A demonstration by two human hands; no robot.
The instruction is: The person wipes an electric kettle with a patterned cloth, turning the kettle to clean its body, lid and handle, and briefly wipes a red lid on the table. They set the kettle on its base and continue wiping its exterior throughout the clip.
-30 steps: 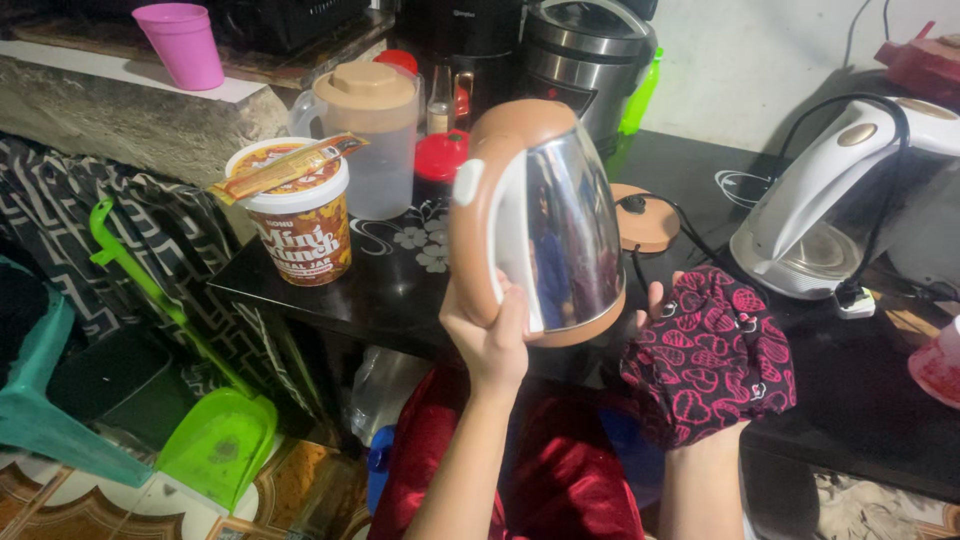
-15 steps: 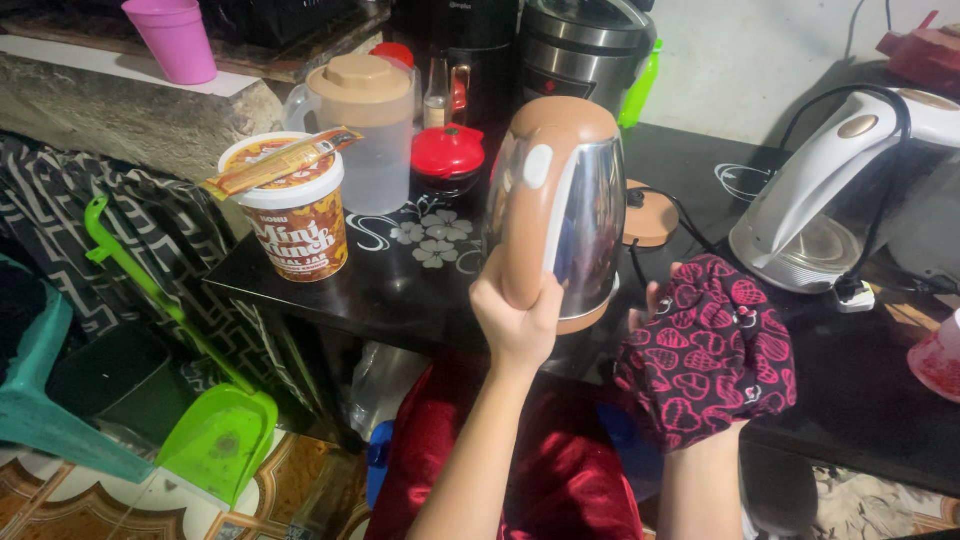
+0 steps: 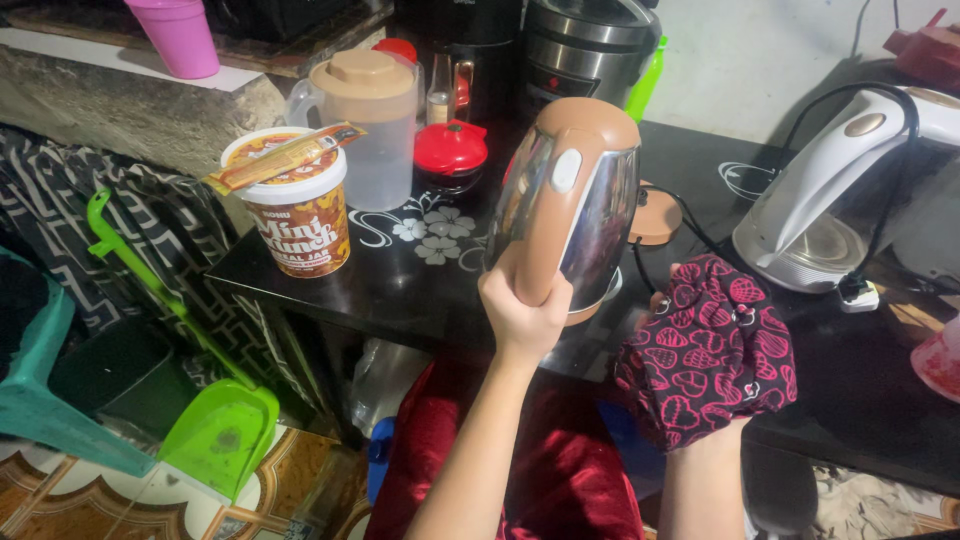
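My left hand grips the brown handle of a steel and brown electric kettle, held tilted above the black table. My right hand is wrapped in a dark cloth with red heart prints, just right of the kettle's base; only the thumb shows. The kettle's round brown base with its black cord lies on the table behind the kettle.
A printed round tub with a sachet on top, a clear jug with a tan lid, a red-lidded jar, a steel cooker and a white kettle stand on the table. A green dustpan leans at left.
The kettle has turned so its handle faces me and has moved right and a little lower. The cloth-wrapped right hand has stayed in place.
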